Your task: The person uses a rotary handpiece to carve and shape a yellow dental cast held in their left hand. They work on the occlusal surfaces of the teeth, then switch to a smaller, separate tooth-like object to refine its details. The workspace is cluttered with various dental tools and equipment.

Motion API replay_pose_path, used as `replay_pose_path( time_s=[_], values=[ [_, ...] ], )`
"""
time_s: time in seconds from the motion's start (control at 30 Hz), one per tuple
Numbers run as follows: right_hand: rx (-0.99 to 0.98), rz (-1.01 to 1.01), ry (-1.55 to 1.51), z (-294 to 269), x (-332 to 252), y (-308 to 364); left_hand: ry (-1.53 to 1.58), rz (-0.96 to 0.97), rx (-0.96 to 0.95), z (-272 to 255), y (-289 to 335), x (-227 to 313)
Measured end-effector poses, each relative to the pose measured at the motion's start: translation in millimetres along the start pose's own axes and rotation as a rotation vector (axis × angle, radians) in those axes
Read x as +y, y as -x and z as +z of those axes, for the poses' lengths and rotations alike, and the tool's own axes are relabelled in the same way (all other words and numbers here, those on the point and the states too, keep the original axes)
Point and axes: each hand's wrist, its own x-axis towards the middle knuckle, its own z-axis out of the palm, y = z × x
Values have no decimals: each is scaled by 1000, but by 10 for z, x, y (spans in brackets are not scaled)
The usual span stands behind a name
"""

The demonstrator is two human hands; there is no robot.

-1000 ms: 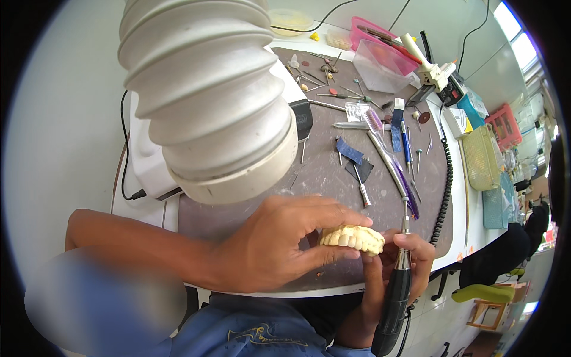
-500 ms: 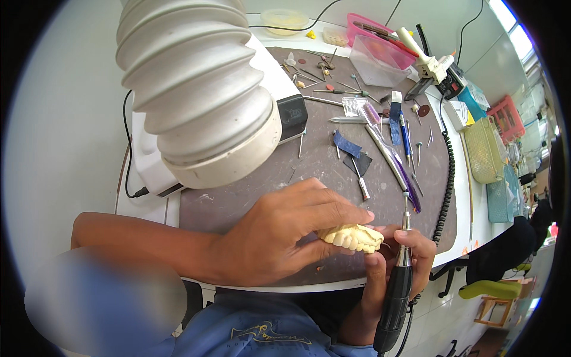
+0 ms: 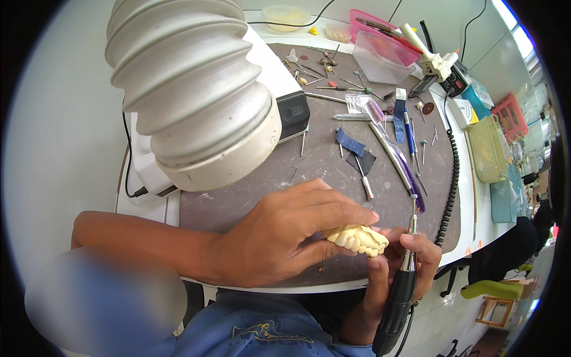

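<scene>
Head view: cream dental model (image 3: 358,241) is up off the tabletop (image 3: 238,205), between both hands near its front edge, tooth row facing the wearer. Left hand (image 3: 282,232) has it clamped, index above, thumb below. Right hand (image 3: 423,259) has its fingers (image 3: 376,265) closed round a rotary handpiece (image 3: 399,294); thumb at the model's right end, bur end pointing past it toward the far side.

Handling, my read: light, rigid, dry and matte so not slippery, but brittle; tooth tips and thin rim would chip if dropped or squeezed. Best hold is the thicker body behind the teeth, both sides, off the tooth edges.

Writing: yellow script on the blue shirt (image 3: 238,315), creased, fainter small lettering under it. Black-faced unit (image 3: 293,112) carries a mark, too small to read. No lettering I can make out on model or handpiece.
</scene>
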Motion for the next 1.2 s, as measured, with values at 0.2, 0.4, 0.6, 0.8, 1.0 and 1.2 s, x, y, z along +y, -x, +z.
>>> replay_pose_path(
  time_s=[0.2, 0.4, 0.6, 0.8, 1.0, 1.2],
  values=[
    [4, -15, 73, -33, -23, -13, 32, -26, -10, 4, -23, 31],
    [11, 67, 88, -4, -64, -30, 111, -171, -14, 12, 28, 77],
    [-8, 83, 164, 1, -87, -63, 134, -210, -43, -13, 20, 133],
    [81, 142, 166, 16, -103, -97, 892, -546, -189, 81, 68, 108],
    [133, 141, 149, 10, -64, -98, 1245, -646, -259, 104, 9, 109],
    [154, 161, 96, 41, -88, -101, 1238, -533, -346, 139, 31, -1]
  ],
)
